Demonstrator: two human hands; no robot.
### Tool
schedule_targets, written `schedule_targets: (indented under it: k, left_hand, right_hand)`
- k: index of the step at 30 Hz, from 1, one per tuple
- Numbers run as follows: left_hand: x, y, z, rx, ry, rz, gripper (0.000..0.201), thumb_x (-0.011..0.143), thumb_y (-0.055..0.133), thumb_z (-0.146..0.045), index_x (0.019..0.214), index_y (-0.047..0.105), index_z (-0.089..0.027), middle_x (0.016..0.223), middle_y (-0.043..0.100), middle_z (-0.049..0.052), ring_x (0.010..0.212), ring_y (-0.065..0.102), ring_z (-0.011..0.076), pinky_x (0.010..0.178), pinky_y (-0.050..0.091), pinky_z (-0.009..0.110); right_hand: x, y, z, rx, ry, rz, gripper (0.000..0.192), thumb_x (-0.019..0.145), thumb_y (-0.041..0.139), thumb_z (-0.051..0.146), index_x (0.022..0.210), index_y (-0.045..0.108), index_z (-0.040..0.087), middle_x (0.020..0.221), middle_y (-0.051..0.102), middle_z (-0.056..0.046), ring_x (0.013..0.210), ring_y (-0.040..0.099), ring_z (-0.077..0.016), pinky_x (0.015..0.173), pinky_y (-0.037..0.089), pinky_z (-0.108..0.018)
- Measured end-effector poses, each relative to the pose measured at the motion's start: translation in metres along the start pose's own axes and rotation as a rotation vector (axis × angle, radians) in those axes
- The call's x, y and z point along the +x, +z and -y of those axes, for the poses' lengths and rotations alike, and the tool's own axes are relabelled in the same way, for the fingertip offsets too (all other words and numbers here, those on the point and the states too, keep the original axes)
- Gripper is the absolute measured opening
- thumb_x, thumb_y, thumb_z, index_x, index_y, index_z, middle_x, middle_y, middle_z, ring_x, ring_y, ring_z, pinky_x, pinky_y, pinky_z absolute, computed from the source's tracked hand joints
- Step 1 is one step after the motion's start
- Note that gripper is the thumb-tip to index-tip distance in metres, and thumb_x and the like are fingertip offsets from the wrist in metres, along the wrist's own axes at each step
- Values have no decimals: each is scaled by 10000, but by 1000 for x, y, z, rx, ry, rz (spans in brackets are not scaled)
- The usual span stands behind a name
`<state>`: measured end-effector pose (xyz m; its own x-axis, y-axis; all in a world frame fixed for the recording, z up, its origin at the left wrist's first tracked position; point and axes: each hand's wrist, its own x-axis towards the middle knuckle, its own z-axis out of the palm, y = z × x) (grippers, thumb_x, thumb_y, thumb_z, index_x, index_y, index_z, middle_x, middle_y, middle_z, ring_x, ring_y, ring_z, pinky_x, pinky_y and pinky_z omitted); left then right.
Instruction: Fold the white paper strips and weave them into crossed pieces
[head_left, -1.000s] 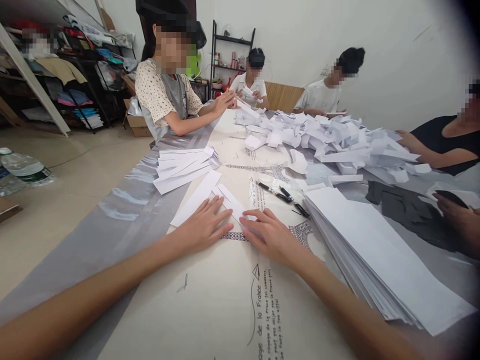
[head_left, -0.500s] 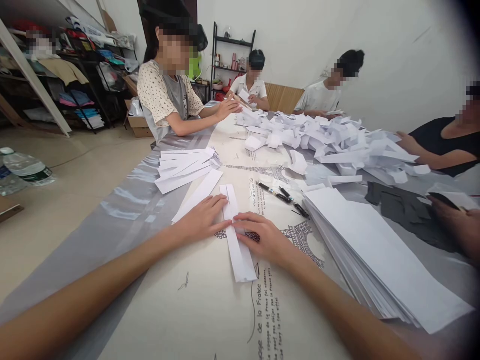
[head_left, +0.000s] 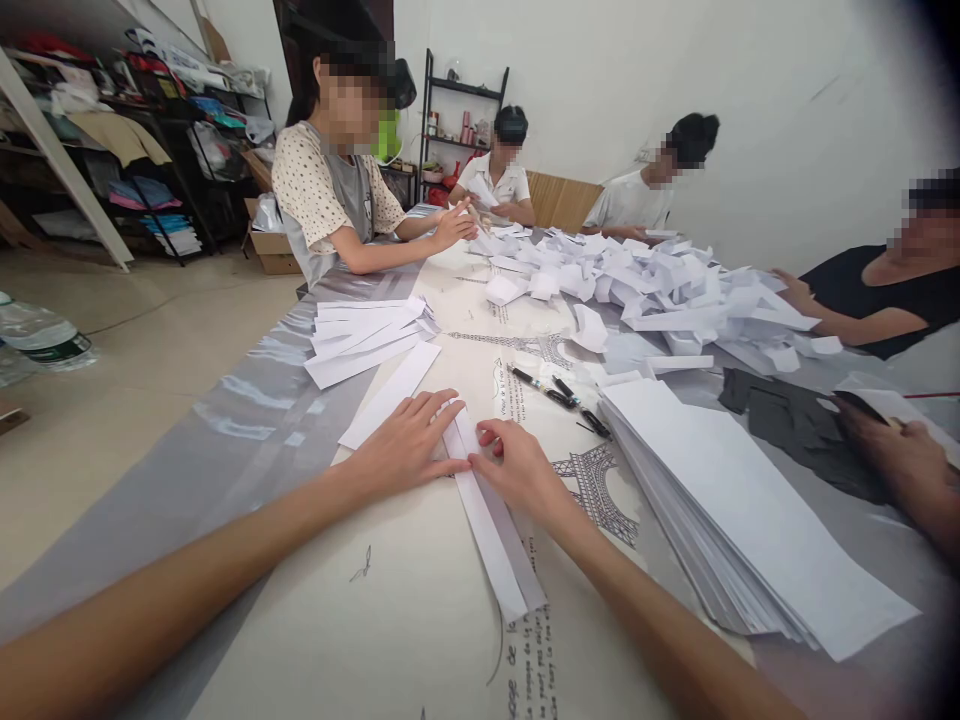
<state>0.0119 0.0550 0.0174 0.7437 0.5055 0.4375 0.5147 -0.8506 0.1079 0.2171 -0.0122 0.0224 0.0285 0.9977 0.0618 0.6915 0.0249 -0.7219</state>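
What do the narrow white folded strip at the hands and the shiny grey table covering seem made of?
Narrow white folded strip: likely matte paper, given its straight crease and dull, even surface.
Shiny grey table covering: smooth and glossy, probably plastic film, given bright streaks; coated cloth is possible.

Over the tabletop runs a cream cover printed with towers, shiny grey showing alongside. On it I see a folded paper strip, another strip, fanned strips and a few pens. To the right lie a stack of long white sheets and a dark grey piece, with a loose white paper heap farther up.
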Motion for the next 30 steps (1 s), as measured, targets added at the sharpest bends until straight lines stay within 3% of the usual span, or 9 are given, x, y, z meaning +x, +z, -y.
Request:
schedule_targets:
  k: [4,7,10,13,16,20,23,27,30]
  left_hand:
    - [2,1,4,-25,118,47,749,992,434,-698,1529,375,-179,1570,444,190,1456,400,355,1188,286,548]
    - [4,1,7,-67,176,98,715,1009,423,-677,1518,385,-176,1479,538,180,1428,441,325,1237,163,571]
    - [7,-5,8,-149,199,140,550,1024,472,-613,1387,526,-202,1290,623,134,1231,566,293,1199,243,542]
    - [10,-17,7,-239,180,188,379,1003,562,-540,1201,617,-221,1135,603,94,1049,553,267,1022,409,451]
    - [14,-29,7,-301,124,234,280,979,613,-486,1053,605,-216,1087,567,74,1018,509,260,888,434,377]
    - [19,-38,12,-262,77,308,234,1031,549,-408,915,509,-208,923,580,36,930,522,236,795,424,337]
    - [23,-43,16,-115,126,202,274,1081,449,-369,865,492,-204,863,586,34,853,544,218,763,424,334]
    - [24,-46,19,83,216,-53,303,1106,315,-225,915,550,-200,943,634,65,898,571,217,861,447,369]
    - [18,-38,22,100,260,-71,333,1080,288,-114,983,595,-204,973,657,67,897,587,206,853,455,358]
  right_hand:
    - [0,1,5,18,67,40,274,811,621,233,1083,612,202,980,646,-47,922,604,-227,766,485,-356]
    - [1,1,6,16,69,51,194,797,618,234,989,605,206,953,617,-36,899,593,-221,733,475,-342]
    - [0,-1,6,18,61,59,174,802,636,256,967,596,218,957,589,-28,906,583,-219,739,475,-340]
    - [-4,-7,9,-6,22,81,217,827,665,301,1019,590,231,1028,565,-36,902,580,-211,755,485,-345]
    - [-9,-16,13,-88,-47,131,179,887,645,332,1028,595,234,1080,556,-45,842,584,-188,736,488,-344]
    - [-10,-35,10,-153,-216,245,109,927,610,248,1029,647,243,1046,604,-29,832,596,-175,746,485,-335]
    - [-4,-49,2,-202,-311,211,117,941,582,191,965,688,234,985,639,-37,804,602,-184,709,483,-335]
    - [7,-53,-7,-384,-510,-119,252,992,469,127,949,699,222,974,656,-95,937,589,-259,820,495,-416]
    - [13,-47,-11,-469,-565,-184,334,1005,410,87,939,708,221,980,661,-114,957,573,-275,889,481,-460]
